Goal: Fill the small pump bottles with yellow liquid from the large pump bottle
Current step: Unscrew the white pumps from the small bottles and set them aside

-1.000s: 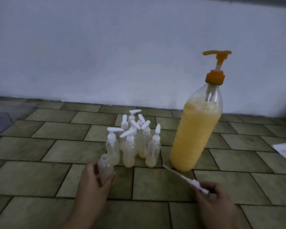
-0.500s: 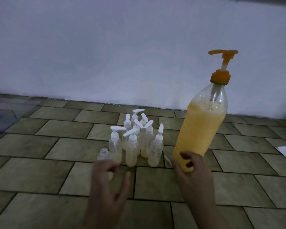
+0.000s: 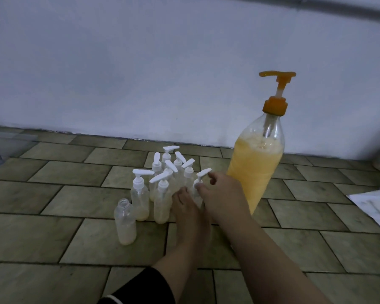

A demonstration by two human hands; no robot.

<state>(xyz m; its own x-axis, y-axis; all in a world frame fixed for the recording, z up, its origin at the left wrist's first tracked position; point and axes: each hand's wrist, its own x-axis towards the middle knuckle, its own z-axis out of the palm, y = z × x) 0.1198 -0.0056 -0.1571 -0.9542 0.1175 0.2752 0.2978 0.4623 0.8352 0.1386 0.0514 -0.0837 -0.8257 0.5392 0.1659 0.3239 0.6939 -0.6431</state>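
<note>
A: Large pump bottle (image 3: pixel 253 172) upright on the tiled floor (image 3: pixel 53 233), right of the cluster, mostly full of yellow liquid, orange pump raised. Nobody holds it now; half a second ago the right hand had it by the base.

B: And the small ones?

A: Cluster of small pump bottles (image 3: pixel 162 183) stands just left of it, white pumps on, each with a little pale liquid at the bottom. One uncapped small bottle (image 3: pixel 125 222) stands alone at the cluster's front left, neck open, a shallow layer inside. A second ago the left hand held that bottle; it is now set down.

B: Hands?

A: Both have moved to the nearest capped bottle (image 3: pixel 199 183) at the cluster's right edge. Right hand (image 3: pixel 219 194) pinches it around the pump collar. Left hand (image 3: pixel 189 207) reaches its lower body; fingers hidden behind the hand, so I cannot tell whether it grips.

B: Meaning?

A: Probably unscrewing the next pump. The open bottle waits unfilled, so filling looks barely begun.

B: Surroundings?

A: White wall (image 3: pixel 140 73) behind; pale sheet (image 3: pixel 375 207) at right edge.
</note>
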